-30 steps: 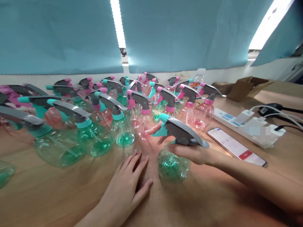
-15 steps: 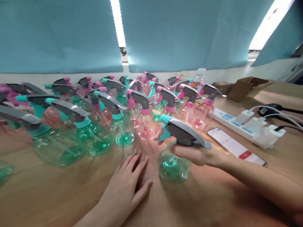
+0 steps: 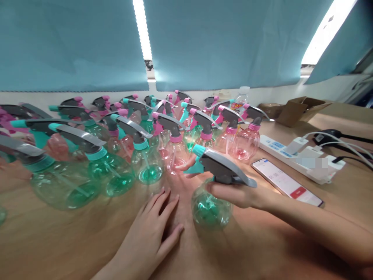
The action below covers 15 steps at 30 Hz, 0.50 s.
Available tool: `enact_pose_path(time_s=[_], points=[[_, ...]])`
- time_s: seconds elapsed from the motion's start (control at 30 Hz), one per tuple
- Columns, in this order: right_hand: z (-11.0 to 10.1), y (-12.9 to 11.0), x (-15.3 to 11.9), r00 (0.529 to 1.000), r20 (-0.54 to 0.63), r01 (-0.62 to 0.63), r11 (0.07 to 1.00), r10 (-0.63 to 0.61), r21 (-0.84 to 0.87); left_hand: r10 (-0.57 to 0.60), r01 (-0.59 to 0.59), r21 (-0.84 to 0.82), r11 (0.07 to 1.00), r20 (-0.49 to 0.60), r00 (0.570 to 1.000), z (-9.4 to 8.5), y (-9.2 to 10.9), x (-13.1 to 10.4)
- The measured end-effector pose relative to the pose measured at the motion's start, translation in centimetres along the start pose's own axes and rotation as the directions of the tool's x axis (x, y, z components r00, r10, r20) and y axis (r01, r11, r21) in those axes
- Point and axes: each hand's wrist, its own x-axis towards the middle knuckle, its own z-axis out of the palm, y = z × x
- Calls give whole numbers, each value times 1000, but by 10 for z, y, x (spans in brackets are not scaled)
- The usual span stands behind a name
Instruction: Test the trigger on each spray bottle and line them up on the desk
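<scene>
Clearly, the right hand's (image 3: 239, 193) fingers are wrapped round the neck of a green spray bottle (image 3: 208, 206), just under its grey head (image 3: 220, 165); some fingertips show beside the teal trigger (image 3: 194, 168), though their exact contact is hidden. The left hand (image 3: 148, 229) lies released, palm down on the wooden table (image 3: 58, 249), fingers slightly spread.

The held bottle appears to stand upright on the table, in front of the others. It looks light, with thin, smooth plastic that would probably give under a squeeze and slip if damp; the stiffer neck seems the surest hold, while the long lever and trigger look easier to strain. Beyond stand green bottles (image 3: 147, 167) and pink bottles (image 3: 247, 144), close together, with a phone (image 3: 287, 182) and a power strip (image 3: 294, 155) to the right.
</scene>
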Motion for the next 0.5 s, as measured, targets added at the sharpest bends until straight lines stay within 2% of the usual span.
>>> enact_pose_path(time_s=[0.07,0.17,0.3,0.43,0.5], points=[[2,1,1,999,28,-17,997,15,78,4,-4,2,1000,4,1000,-2,1,1],[3,-2,3,999,21,27,981,-32,194,5,-6,10,1000,29,1000,-8,3,3],[4,-11,6,999,20,27,976,-32,217,-17,19,-24,1000,55,998,-13,6,6],[13,-10,5,993,-52,120,955,-110,273,-72,77,-229,970,29,997,-13,12,6],[21,-8,5,993,-54,112,950,-100,291,-119,120,-380,917,28,993,-15,17,5]])
